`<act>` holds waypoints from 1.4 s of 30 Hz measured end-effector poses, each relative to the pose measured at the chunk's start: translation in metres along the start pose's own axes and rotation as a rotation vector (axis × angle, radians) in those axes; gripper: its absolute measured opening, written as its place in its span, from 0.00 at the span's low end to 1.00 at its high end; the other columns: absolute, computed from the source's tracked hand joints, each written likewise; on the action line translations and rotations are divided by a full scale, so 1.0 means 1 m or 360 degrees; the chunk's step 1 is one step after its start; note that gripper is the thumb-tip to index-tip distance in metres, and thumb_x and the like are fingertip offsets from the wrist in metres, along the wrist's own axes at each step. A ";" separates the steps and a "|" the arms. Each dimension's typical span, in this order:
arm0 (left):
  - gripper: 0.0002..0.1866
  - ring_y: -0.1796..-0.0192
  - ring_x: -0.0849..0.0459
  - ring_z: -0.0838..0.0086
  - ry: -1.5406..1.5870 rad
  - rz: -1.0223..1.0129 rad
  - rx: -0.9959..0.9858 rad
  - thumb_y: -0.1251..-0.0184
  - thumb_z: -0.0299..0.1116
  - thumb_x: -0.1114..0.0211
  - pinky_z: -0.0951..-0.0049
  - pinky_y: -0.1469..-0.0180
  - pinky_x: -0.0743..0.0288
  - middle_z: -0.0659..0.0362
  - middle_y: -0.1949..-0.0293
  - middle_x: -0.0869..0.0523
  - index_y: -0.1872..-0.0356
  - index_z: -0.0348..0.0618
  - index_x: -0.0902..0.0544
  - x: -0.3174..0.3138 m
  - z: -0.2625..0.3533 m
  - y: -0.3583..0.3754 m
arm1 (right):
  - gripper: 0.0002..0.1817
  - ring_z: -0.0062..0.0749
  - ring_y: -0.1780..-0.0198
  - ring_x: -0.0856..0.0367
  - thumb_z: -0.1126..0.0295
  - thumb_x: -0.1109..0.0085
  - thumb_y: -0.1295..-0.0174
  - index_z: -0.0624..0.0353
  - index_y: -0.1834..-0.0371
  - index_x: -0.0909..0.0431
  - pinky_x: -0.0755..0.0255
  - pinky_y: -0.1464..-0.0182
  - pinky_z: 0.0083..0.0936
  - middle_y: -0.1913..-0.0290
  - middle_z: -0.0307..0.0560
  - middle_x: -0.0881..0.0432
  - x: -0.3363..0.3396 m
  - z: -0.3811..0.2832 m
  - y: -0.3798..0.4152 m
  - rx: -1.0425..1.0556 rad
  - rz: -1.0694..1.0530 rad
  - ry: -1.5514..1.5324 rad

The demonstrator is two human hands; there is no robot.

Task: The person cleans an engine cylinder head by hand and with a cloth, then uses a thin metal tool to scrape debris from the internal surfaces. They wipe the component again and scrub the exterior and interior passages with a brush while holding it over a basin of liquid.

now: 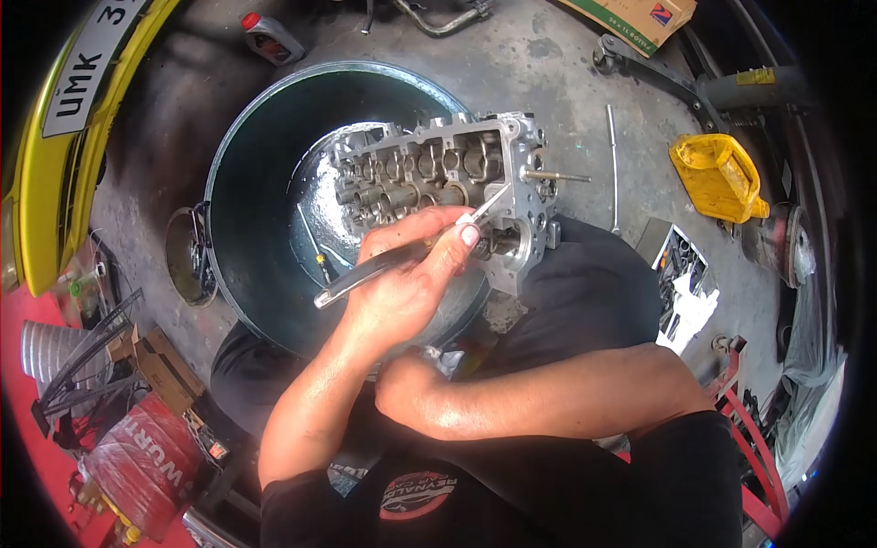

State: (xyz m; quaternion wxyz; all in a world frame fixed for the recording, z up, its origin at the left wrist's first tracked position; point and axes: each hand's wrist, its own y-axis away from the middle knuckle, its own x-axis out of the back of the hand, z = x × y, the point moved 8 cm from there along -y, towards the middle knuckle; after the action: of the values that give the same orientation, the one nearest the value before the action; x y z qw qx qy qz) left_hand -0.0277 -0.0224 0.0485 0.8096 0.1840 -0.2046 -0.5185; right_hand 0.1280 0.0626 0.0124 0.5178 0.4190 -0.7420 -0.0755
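My left hand (402, 283) is closed around a slim knife-like scraper (379, 272) with a dark and silver handle. Its thin blade points up and right, against or just over the flat face of an engine cylinder head (438, 164). The head is bare grey metal with round bores and a rod (557, 175) sticking out of its right side. It rests over the rim of a large dark tub (242, 137), beside my knee. Low near my lap is my right hand (409, 384), its fingers hidden. A whitish crumpled scrap (448, 362) shows beside it.
Inside the tub lies a screwdriver (322, 260) in shiny liquid. To the right are a long metal bar (613, 169), a yellow jug (717, 178) and a tray of tools (681, 274). A grey bottle (272, 41) stands behind; a yellow car bumper (68, 173) is at left.
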 end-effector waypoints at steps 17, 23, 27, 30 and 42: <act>0.12 0.64 0.08 0.61 -0.0406 0.0095 -0.0427 0.29 0.33 0.32 0.68 0.59 0.17 0.45 0.64 0.10 0.53 0.35 0.13 -0.024 0.026 -0.002 | 0.15 0.43 0.40 0.18 0.66 0.47 0.29 0.54 0.47 0.13 0.24 0.48 0.46 0.43 0.50 0.15 -0.039 -0.015 -0.037 -0.0060 0.0235 0.0252; 0.11 0.61 0.08 0.54 -0.0520 0.0209 -0.0545 0.31 0.29 0.31 0.64 0.57 0.16 0.43 0.63 0.10 0.53 0.32 0.13 -0.028 0.035 0.005 | 0.15 0.39 0.39 0.19 0.66 0.48 0.29 0.53 0.46 0.14 0.24 0.48 0.42 0.42 0.48 0.15 -0.008 -0.003 -0.007 -0.0014 0.0152 0.0081; 0.12 0.60 0.08 0.54 -0.0726 0.0375 -0.0541 0.31 0.29 0.31 0.65 0.57 0.16 0.41 0.63 0.11 0.51 0.33 0.14 -0.022 0.046 0.020 | 0.15 0.37 0.39 0.19 0.66 0.49 0.28 0.53 0.45 0.15 0.25 0.47 0.40 0.41 0.47 0.16 -0.001 0.001 0.002 -0.0005 0.0138 0.0007; 0.14 0.59 0.07 0.60 -0.0554 0.0364 -0.0353 0.29 0.30 0.31 0.69 0.57 0.17 0.43 0.62 0.09 0.48 0.34 0.14 -0.010 0.032 0.022 | 0.16 0.35 0.38 0.19 0.66 0.49 0.27 0.52 0.44 0.15 0.25 0.47 0.38 0.41 0.46 0.16 0.000 0.001 0.003 -0.0002 0.0143 0.0001; 0.16 0.65 0.16 0.81 0.0050 0.0280 0.0040 0.26 0.35 0.32 0.78 0.60 0.21 0.58 0.64 0.11 0.44 0.36 0.15 -0.014 -0.009 0.022 | 0.16 0.28 0.37 0.20 0.66 0.52 0.25 0.50 0.42 0.17 0.25 0.47 0.31 0.39 0.44 0.18 -0.018 -0.004 -0.015 -0.0146 0.0270 -0.0102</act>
State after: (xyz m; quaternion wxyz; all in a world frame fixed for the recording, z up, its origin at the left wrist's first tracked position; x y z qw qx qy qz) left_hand -0.0112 -0.0001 0.0504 0.8528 0.1835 -0.2138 -0.4398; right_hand 0.1418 0.0668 -0.0066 0.5171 0.3278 -0.7867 -0.0787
